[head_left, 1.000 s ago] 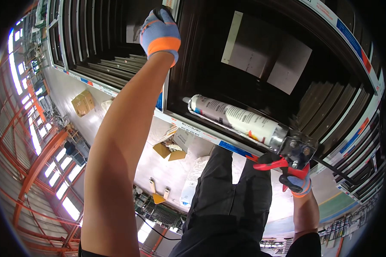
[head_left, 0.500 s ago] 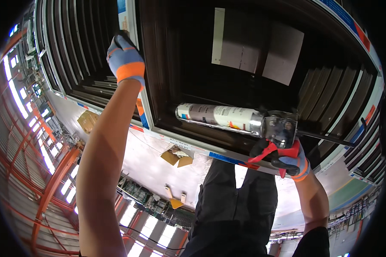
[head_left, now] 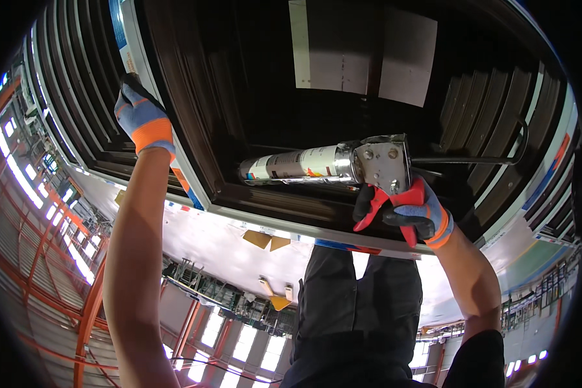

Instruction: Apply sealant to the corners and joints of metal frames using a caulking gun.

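One sealant gun (head_left: pixel 385 169) is in the right hand (head_left: pixel 431 218), over the near side of a big dark frame (head_left: pixel 258 223), and its lie has just changed: a second ago the nose slanted away from the person, while now the gun runs almost straight across, nose dipping a touch toward the near edge. To me that means its front end now faces the side bar (head_left: pixel 139 45) close to the near corner instead of farther along it. The long axis goes left to right, the printed tube (head_left: pixel 291 167) leading leftward and the bent black rod (head_left: pixel 462 160) trailing right. From where I stand the very tip doesn't show, so I can't say whether it touches anything. The right fingers are wrapped around the red handle (head_left: pixel 415 193). The left hand (head_left: pixel 143 121) stays at the side bar, its fingers bunched together, though I cannot tell whether they pinch anything there
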Demonstrator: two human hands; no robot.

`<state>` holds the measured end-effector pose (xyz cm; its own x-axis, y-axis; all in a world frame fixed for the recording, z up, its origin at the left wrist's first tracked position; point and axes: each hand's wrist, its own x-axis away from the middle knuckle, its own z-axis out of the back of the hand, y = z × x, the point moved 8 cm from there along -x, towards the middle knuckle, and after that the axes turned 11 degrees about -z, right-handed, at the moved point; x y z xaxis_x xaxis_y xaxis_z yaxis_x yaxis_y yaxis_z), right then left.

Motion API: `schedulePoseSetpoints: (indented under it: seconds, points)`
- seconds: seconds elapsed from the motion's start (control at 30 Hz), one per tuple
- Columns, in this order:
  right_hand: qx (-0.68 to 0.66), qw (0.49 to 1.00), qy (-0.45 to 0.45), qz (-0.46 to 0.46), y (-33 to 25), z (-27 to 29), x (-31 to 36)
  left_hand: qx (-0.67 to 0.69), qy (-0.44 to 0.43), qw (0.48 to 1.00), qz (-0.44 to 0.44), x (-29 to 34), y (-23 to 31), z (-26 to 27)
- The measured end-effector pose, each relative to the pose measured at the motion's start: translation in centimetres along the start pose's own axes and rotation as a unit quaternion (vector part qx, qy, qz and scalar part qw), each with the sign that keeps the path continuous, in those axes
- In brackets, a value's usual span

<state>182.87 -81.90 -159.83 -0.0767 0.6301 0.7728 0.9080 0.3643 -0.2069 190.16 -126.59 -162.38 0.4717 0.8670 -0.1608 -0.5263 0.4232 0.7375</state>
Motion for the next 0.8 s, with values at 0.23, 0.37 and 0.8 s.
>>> schedulePoseSetpoints:
  seconds: [0.23,0.37,0.8]
  points:
    - [-0.027,0.999,-0.005,0.034,-0.5,0.4,-0.5,0.067,0.010,0.997,0.019,0.1,-1.3,0.0]
    - [-0.021,0.999,-0.025,0.026,-1.0,0.4,-0.8,0.084,0.001,0.996,0.033,-0.2,-1.8,-0.5]
    - [-0.031,0.999,-0.031,0.027,-1.6,-0.2,-1.9,0.080,0.006,0.996,0.043,0.3,-1.5,-0.3]
